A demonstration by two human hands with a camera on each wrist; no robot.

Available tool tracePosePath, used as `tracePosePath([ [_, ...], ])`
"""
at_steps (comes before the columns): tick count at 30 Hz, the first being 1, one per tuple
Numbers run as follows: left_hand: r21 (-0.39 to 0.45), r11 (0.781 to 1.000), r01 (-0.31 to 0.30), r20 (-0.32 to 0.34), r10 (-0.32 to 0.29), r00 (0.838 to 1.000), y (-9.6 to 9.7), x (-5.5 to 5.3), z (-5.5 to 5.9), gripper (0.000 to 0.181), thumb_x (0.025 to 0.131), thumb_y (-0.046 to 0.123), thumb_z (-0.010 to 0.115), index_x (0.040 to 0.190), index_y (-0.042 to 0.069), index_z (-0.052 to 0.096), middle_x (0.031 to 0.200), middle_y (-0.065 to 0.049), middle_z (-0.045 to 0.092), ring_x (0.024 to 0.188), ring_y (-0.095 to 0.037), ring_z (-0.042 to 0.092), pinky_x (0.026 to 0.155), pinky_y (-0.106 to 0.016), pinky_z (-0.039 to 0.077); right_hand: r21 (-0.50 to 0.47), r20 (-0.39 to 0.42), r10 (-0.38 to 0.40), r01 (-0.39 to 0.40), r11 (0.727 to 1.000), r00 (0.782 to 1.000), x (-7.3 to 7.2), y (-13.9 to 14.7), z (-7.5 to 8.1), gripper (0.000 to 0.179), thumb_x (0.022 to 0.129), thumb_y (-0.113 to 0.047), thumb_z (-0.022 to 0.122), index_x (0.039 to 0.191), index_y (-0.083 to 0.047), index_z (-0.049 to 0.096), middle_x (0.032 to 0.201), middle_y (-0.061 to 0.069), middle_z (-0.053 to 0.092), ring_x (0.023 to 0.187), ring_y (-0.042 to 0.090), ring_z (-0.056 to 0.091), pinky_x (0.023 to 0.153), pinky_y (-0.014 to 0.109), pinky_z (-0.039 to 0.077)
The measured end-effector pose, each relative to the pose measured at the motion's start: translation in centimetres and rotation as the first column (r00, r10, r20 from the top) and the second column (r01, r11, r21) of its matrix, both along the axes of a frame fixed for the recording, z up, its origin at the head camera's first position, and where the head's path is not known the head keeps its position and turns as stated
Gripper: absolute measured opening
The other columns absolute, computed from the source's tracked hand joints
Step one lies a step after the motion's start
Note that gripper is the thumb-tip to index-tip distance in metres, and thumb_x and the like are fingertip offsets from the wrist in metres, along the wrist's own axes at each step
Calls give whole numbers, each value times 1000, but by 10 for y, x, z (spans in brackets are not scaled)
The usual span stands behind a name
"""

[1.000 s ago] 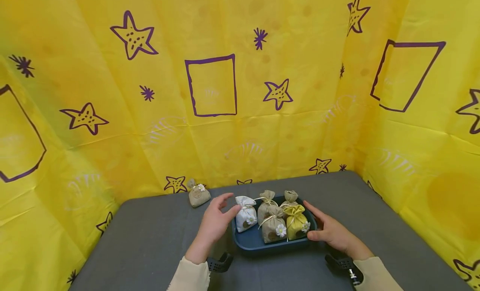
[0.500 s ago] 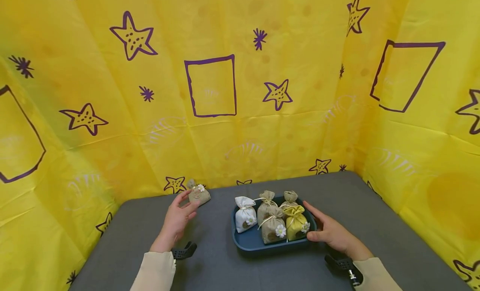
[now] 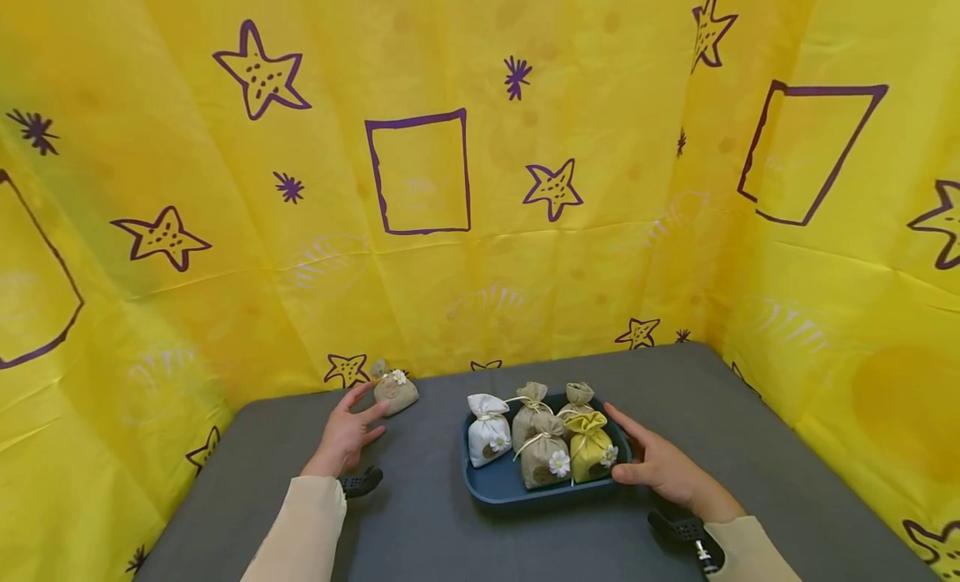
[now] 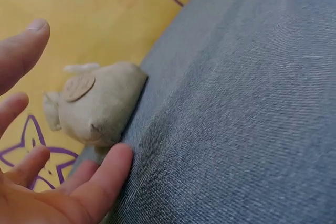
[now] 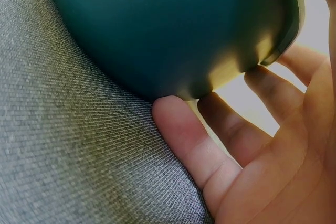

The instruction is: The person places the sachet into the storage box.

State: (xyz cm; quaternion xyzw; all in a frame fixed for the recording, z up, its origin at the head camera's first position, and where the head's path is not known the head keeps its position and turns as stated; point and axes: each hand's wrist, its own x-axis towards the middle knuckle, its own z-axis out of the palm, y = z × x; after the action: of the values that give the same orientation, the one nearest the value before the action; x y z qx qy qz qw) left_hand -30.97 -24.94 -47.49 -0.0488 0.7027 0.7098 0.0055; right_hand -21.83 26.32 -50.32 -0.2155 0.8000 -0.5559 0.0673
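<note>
Near the back left of the table, a beige drawstring pouch (image 3: 396,394) with a white flower leans by the yellow cloth. My left hand (image 3: 347,436) is beside it with fingers spread; in the left wrist view the fingertips reach close to the pouch (image 4: 100,103), and nothing lies in the palm. My right hand (image 3: 663,469) rests against the right end of a blue tray (image 3: 495,484). In the right wrist view, extended fingers (image 5: 178,124) touch the tray's outer wall (image 5: 157,30). Inside stand a white pouch (image 3: 486,444), a yellow pouch (image 3: 589,455) and 3 beige pouches (image 3: 543,461).
A dark grey cloth covers the table (image 3: 420,515). Yellow fabric (image 3: 420,307) with purple stars and frames hangs behind and at both sides, meeting the table's back edge. The tray's front left part shows bare floor.
My left hand has gone from beside the white pouch leftward to the lone beige pouch, its fingers now spreading and shifted slightly back from it. The right hand stays at the tray.
</note>
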Motion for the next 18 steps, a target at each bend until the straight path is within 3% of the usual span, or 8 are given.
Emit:
tracePosePath([
  [6, 56, 998, -5, -10, 6, 1000, -2, -9, -7, 70, 97, 4, 65, 157, 10, 28, 164, -9, -5, 130, -39, 42, 93, -49, 48, -16, 9, 5, -5, 1000, 1000, 0, 0, 0, 89, 93, -34, 73, 161, -17, 19, 163, 16, 14, 143, 40, 18, 95, 25, 42],
  [11, 76, 997, 1, 0, -1, 1000, 5, -15, -10, 70, 97, 2, 64, 157, 10, 28, 164, -13, -9, 135, -40, 36, 94, -49, 48, -14, -14, -2, 2, 1000, 1000, 1, 1, 0, 88, 93, -30, 73, 160, -15, 19, 162, 17, 16, 142, 40, 21, 95, 24, 42],
  [18, -30, 998, 48, 29, -48, 998, 12, -20, -9, 62, 102, 9, 58, 156, 7, 30, 163, -19, -5, 140, -41, 29, 96, -48, 47, 5, -22, -5, 5, 1000, 1000, 1, 0, 0, 88, 93, -31, 73, 160, -15, 19, 163, 15, 16, 143, 40, 19, 98, 22, 38],
])
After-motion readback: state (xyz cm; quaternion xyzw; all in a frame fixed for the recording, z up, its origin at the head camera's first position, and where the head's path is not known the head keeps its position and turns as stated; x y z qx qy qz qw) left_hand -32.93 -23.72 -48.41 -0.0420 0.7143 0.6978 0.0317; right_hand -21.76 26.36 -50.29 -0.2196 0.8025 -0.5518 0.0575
